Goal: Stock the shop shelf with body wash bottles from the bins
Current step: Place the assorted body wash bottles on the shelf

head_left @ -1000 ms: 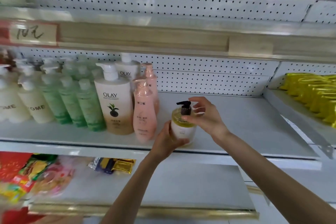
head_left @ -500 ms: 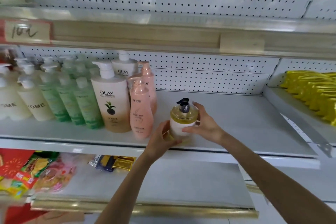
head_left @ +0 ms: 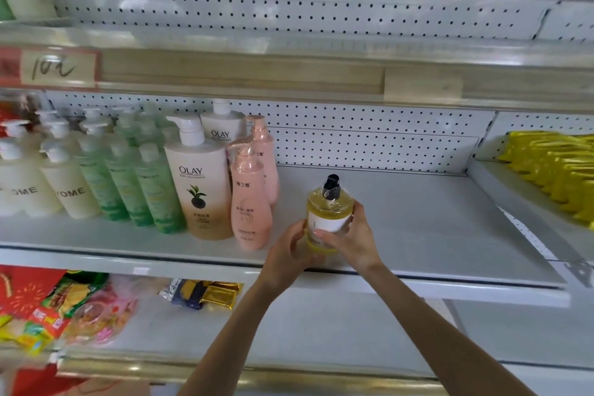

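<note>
A round clear bottle of yellow body wash [head_left: 329, 212] with a black pump and a white label stands near the front of the white middle shelf [head_left: 418, 219]. Both hands wrap it: my left hand [head_left: 289, 251] grips its lower left side, my right hand [head_left: 350, 235] its right side and front. To its left stand two pink bottles [head_left: 250, 202], two cream Olay pump bottles [head_left: 201, 190], several green bottles [head_left: 128, 183] and several white pump bottles [head_left: 64, 186].
Bare shelf extends to the right of the held bottle as far as a shelf of yellow packets [head_left: 559, 170]. The upper shelf's edge [head_left: 289, 74] overhangs above. Snack packets [head_left: 48, 309] and foil packs [head_left: 205, 292] lie on the lower shelf.
The bottle has moved slightly forward along the shelf with both hands on it. My right hand dropped from the pump top to the bottle's side and front.
</note>
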A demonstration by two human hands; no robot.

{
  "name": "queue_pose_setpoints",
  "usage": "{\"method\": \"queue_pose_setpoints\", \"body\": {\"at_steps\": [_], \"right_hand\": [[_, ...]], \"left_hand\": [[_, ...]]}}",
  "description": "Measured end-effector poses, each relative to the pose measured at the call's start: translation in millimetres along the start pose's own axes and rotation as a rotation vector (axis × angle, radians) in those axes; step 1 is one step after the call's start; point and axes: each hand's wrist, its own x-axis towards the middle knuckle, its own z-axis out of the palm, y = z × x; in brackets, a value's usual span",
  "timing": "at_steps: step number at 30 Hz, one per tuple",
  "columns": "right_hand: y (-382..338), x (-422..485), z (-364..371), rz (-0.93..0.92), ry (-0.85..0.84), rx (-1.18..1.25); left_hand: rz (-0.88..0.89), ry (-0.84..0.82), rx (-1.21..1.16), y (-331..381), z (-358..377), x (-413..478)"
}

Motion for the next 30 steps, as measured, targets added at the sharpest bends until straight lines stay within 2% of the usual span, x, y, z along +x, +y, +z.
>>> {"method": "queue_pose_setpoints", "body": {"at_steps": [1, 4, 6, 8, 13, 18, 25, 30], "right_hand": [[1, 2, 1, 0.002, -0.014, 0.011], [4, 9, -3, 0.001, -0.077, -0.019], [4, 17, -5, 0.006, -0.094, -0.053], [0, 24, -4, 0.013, -0.11, -0.067], [2, 32, 8, 0.078, -0.071, -0.057], [16, 31, 17, 0.067, -0.016, -0.102], [15, 50, 19, 0.057, -0.039, -0.151], [14, 68, 23, 0.105, -0.051, -0.157]], "left_hand": [[0.017, 0.084, -0.032, 3, 0, -6], [0.053, 0.489, -0.052, -3, -8, -24], [0.062, 0.634, -0.063, -8, -20, -29], [0.039, 0.613, -0.094, -9, -36, -27], [0.006, 0.407, -0.132, -16, -62, -23], [0.014, 0.396, -0.145, -19, -63, -23], [0.014, 0.41, -0.187, -22, -62, -21], [-0.05, 0.38, -0.177, -27, -60, -21]]}}
